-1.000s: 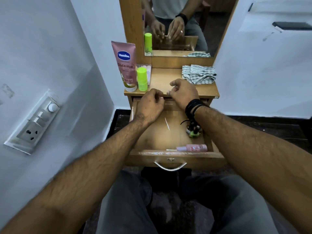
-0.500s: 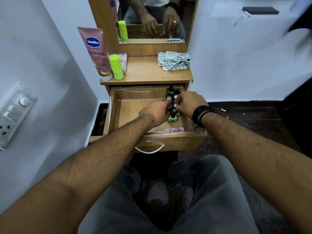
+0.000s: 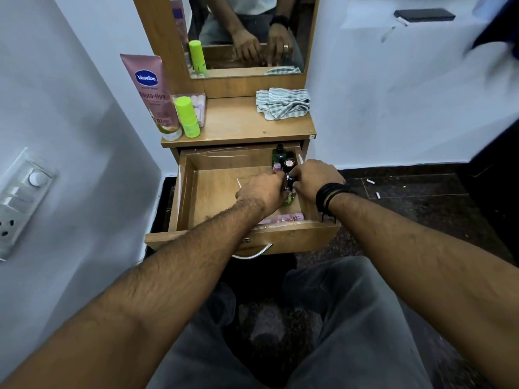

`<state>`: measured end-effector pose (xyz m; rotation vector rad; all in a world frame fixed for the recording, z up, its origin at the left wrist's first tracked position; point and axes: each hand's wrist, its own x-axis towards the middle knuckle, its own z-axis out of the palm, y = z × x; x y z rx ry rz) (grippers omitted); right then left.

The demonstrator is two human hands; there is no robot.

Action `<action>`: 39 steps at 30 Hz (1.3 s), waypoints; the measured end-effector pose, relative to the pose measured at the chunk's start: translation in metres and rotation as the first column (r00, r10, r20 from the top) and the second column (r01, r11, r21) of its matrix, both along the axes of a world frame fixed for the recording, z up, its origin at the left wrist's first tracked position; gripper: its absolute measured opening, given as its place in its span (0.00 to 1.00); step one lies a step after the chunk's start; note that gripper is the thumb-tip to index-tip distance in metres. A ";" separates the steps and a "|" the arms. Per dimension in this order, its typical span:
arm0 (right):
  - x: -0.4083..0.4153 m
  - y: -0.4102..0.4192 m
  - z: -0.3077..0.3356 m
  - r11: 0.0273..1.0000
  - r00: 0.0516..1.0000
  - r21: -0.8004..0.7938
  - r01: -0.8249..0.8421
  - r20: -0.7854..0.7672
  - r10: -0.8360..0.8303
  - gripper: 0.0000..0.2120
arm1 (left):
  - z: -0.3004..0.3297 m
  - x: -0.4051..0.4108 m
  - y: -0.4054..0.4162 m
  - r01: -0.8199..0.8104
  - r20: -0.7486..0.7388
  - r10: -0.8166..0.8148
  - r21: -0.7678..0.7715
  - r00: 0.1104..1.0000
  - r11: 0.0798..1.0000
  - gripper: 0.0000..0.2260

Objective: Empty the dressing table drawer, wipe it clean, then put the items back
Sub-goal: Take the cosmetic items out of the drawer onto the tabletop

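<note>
A: Item one, drawer (image 3: 196, 192): pulled open below the tabletop (image 3: 238, 122), wooden floor mostly bare on the left.

B: And the grips?

A: Left hand (image 3: 262, 192) and right hand (image 3: 313, 178) both reach into the right side of the drawer, fingers curled in a narrow grip around a cluster of small bottles (image 3: 289, 189) between them. Each grip touches the cluster; which bottle each hand holds I cannot tell, the fingers cover them.

B: What sits beyond the grip?

A: Just behind it, at the drawer's back right corner, a dark green bottle (image 3: 279, 155) upright, a round dark cap (image 3: 288, 163) and a small pink cap (image 3: 277, 167) beside it. Just left of the left grip, a thin white stick (image 3: 239, 183) on the drawer floor. Nearer the person than the grip, against the drawer front, a pink bottle (image 3: 283, 219) lying on its side.

B: Tabletop entries?

A: Well beyond the grip and left: a pink Vaseline tube (image 3: 153, 94) standing cap down, a lime-green stick (image 3: 187, 116) just beside it, a clear box (image 3: 198, 106) behind. Beyond and right: a striped cloth (image 3: 283, 103), crumpled. The right wrist wears black bands (image 3: 328, 196)
</note>
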<state>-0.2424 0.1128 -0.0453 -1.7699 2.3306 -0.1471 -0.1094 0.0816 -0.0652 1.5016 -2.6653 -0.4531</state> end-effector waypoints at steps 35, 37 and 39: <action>0.011 -0.174 0.127 0.930 0.962 -0.367 0.009 0.256 0.092 0.05 | 0.159 0.027 -0.159 -0.207 -0.039 0.205 -0.280 0.978 0.937 0.10; 0.011 -0.191 0.117 0.926 0.973 -0.376 0.024 0.222 0.065 0.05 | 0.151 0.022 -0.173 -0.217 -0.032 0.216 -0.273 0.976 0.937 0.09; 0.011 -0.205 0.108 0.927 0.978 -0.373 0.037 0.204 0.043 0.06 | 0.142 0.020 -0.185 -0.218 -0.023 0.219 -0.255 0.975 0.942 0.09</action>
